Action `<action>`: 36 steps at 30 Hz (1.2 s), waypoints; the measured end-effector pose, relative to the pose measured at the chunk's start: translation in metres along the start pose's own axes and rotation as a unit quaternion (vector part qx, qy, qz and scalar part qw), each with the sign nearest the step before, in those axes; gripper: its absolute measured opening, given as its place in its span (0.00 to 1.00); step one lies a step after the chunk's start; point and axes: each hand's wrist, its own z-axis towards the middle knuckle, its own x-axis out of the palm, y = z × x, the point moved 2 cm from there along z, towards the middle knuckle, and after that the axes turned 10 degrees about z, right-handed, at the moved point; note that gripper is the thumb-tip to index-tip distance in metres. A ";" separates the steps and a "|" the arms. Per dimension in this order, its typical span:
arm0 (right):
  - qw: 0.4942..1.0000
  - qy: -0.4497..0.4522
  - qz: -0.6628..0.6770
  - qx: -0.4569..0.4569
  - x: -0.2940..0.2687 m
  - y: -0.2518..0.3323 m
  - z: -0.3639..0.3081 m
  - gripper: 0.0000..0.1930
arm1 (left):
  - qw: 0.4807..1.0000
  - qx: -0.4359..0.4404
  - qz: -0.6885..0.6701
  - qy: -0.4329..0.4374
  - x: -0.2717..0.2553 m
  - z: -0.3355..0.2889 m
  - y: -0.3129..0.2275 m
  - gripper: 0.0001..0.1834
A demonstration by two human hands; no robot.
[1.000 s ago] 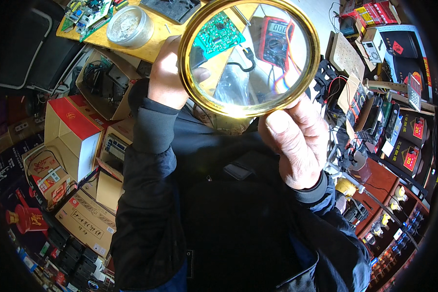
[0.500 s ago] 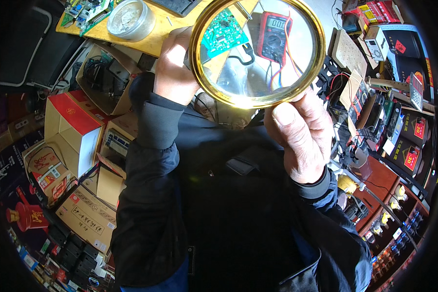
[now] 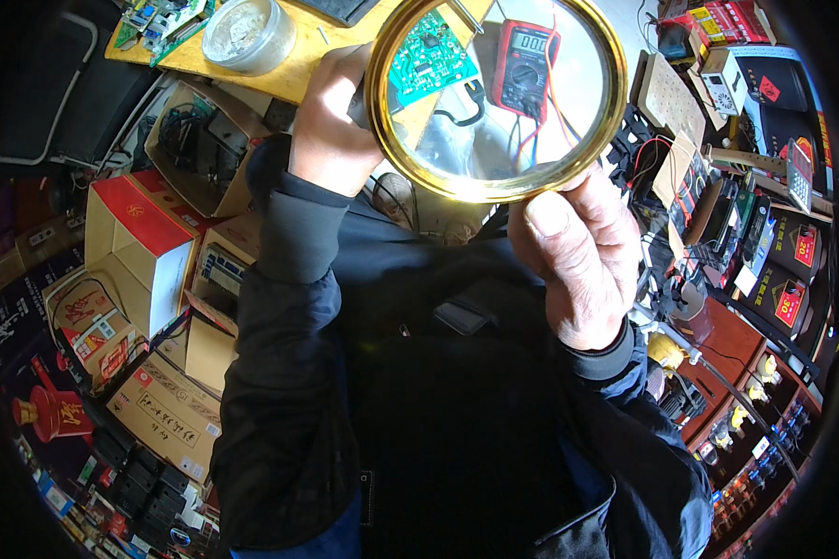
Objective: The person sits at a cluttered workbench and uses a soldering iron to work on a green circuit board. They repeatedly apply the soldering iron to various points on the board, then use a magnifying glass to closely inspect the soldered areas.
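My right hand (image 3: 578, 265) is closed at the lower edge of a round magnifying glass (image 3: 496, 190), its thumb on the near side just under the shiny gold rim. Any handle is hidden inside that hand. Through the lens I see a green circuit board (image 3: 431, 67) with small parts on it. My left hand (image 3: 334, 130) is curled at the board's left side, its fingertips partly hidden behind the rim. Also through the lens appear a red multimeter (image 3: 524, 73) with a lit display, and orange and blue leads.
At upper left, a yellow worktable (image 3: 324, 70) bears a round tub (image 3: 249, 39) and more circuit boards (image 3: 170, 23). Open cardboard boxes (image 3: 144, 252) crowd the left. Tools, cables and a perforated board (image 3: 669, 101) lie at right, near a reddish-brown cabinet (image 3: 718, 349).
The magnifying glass has shifted very slightly up and right. My left hand has moved a little left, and the board seems to sit slightly differently in the lens.
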 end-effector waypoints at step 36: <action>0.999 -0.045 0.003 0.001 -0.008 0.037 -0.034 0.19 | 0.988 0.011 -0.149 0.033 0.005 0.036 -0.069 0.47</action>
